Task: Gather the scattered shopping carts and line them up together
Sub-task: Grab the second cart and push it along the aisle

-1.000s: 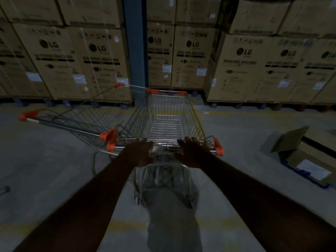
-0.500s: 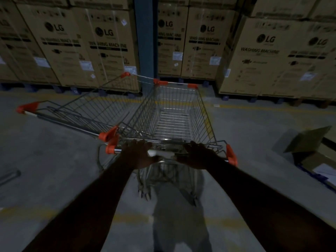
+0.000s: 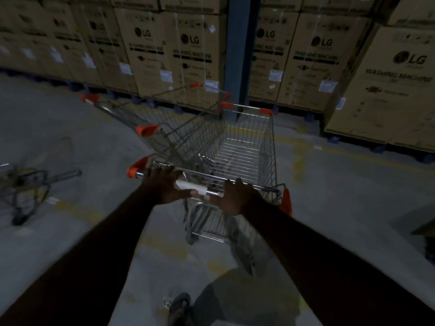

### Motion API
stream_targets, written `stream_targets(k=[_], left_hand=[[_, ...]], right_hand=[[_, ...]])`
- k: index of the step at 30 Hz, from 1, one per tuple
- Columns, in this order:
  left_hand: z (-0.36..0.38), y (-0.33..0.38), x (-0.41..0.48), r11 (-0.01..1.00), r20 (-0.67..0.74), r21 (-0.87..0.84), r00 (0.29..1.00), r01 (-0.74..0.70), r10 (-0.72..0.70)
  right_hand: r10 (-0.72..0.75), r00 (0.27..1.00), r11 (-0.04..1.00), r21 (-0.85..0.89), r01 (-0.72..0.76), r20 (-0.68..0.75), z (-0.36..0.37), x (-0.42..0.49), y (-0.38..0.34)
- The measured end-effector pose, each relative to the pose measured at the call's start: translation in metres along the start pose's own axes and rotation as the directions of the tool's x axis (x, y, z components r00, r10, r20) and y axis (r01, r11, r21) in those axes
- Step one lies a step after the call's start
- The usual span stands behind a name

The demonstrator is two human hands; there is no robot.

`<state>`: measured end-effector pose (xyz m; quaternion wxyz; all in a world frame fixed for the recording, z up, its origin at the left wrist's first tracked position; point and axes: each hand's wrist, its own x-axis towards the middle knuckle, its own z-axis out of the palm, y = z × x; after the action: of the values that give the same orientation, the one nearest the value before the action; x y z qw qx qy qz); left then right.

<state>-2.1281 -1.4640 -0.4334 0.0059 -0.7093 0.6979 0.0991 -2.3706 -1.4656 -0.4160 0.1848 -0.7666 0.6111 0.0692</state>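
We stand behind a cart (image 3: pixel 267 147) with both arms stretched out, because that is how we push it where it needs to go. Our left hand (image 3: pixel 164 185) lies on the handle (image 3: pixel 204 189) near its left end. Its fingers (image 3: pixel 162 171) look spread and quite straight over the bar, so it seems to press more than squeeze. Our right hand (image 3: pixel 237 198) is near the right end. Its fingers are wrapped over the bar and the thumb is tucked below, so this hand has a real hold. With one hand at each end we can steer better.

The cart is right in front of us on the floor (image 3: pixel 341 196), and its nose points at the blue post (image 3: pixel 237 55) and the tall boxes (image 3: pixel 186 57). The other cart (image 3: pixel 186 130) stands just to its left, turned at a slant. The two wire baskets look very close, but it is too dark to tell if they touch.

We think we are bringing our cart up next to that one. They are not in a line yet. The slanted cart may need a turn first, or the wires could catch.

A dark metal thing (image 3: pixel 26 189) lies on the floor far to the left. We cannot tell what it is.
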Motion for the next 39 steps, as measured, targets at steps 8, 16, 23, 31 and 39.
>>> stream_targets(k=[8, 16, 23, 31, 39], left_hand=[[0.030, 0.063, -0.165, 0.981, -0.132, 0.039, 0.974, 0.189, -0.182], [0.050, 0.083, -0.299, 0.941, -0.145, 0.006, 0.931, 0.339, -0.335], [0.064, 0.089, -0.405, 0.910, -0.115, -0.006, 0.904, 0.414, -0.412], [0.091, 0.119, -0.526, 0.844, -0.071, -0.002, 0.842, 0.536, -0.535], [0.102, 0.143, -0.646, 0.797, -0.064, 0.041, 0.798, 0.602, -0.599]], right_hand=[[-0.186, 0.983, 0.982, -0.025, 0.186, -0.007, 0.036, -0.122, 0.035], [-0.280, 0.954, 0.957, -0.052, 0.287, 0.103, 0.067, -0.223, 0.024], [-0.368, 0.924, 0.921, -0.098, 0.377, 0.102, 0.105, -0.302, 0.009], [-0.418, 0.894, 0.883, -0.161, 0.441, 0.161, 0.139, -0.391, 0.011], [-0.541, 0.814, 0.791, -0.201, 0.578, 0.212, 0.167, -0.469, 0.001]])
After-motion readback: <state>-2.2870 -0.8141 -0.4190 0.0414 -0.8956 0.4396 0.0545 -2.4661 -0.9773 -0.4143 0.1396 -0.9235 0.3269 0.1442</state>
